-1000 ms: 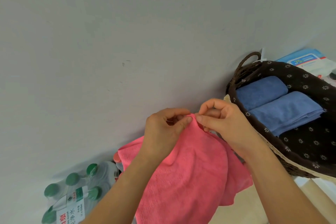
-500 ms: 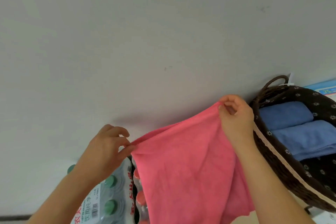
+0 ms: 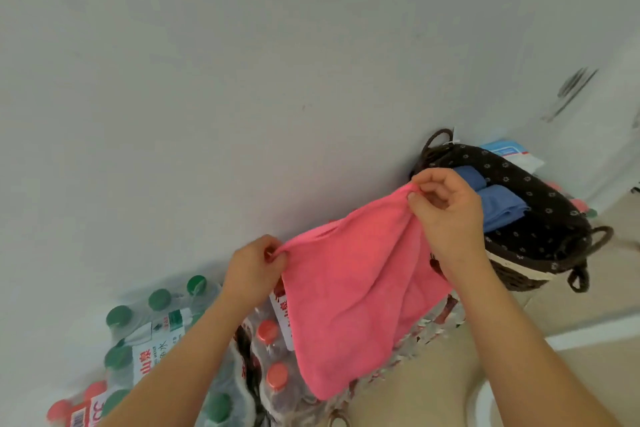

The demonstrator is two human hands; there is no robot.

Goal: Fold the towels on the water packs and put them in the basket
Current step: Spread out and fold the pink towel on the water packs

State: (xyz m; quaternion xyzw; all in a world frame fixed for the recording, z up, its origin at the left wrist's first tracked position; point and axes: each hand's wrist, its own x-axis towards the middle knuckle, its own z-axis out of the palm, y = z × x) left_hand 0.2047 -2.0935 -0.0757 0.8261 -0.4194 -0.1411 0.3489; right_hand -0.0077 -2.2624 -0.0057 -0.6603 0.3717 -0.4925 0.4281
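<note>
- We are reading the white label (image 3: 157, 354) on the green-capped water pack (image 3: 119, 317). It is showing red Chinese characters, one of them 山, with a dark 水 beside them. The smaller print is too blurred to read.
- A second white label (image 3: 282, 314) with red characters is showing on the red-capped water pack (image 3: 277, 376), and its right part is hiding behind the cloth.
- At the lower left edge a barcode (image 3: 78, 421) is showing on a red-and-white wrapper, too cut off for us to read.
- A blue-and-white package (image 3: 512, 154) is lying behind the basket, and we cannot make out its print.
- We are holding the pink towel (image 3: 349, 291) up in the air, stretched between both hands above the red-capped water pack. Its lower corner is hanging down in front of the bottles.
- Our left hand (image 3: 254, 269) is pinching the towel's left upper corner between thumb and curled fingers, with the forearm reaching up from the lower left.
- Our right hand (image 3: 446, 215) is sitting higher and pinching the right upper corner between thumb and forefinger. Its other fingers are curling in, in front of the basket's near end.
- The basket (image 3: 523, 279), dark wicker with a flowered brown liner, is standing to the right against the wall (image 3: 242, 80), and two folded blue towels (image 3: 502, 206) are lying side by side in it.
</note>
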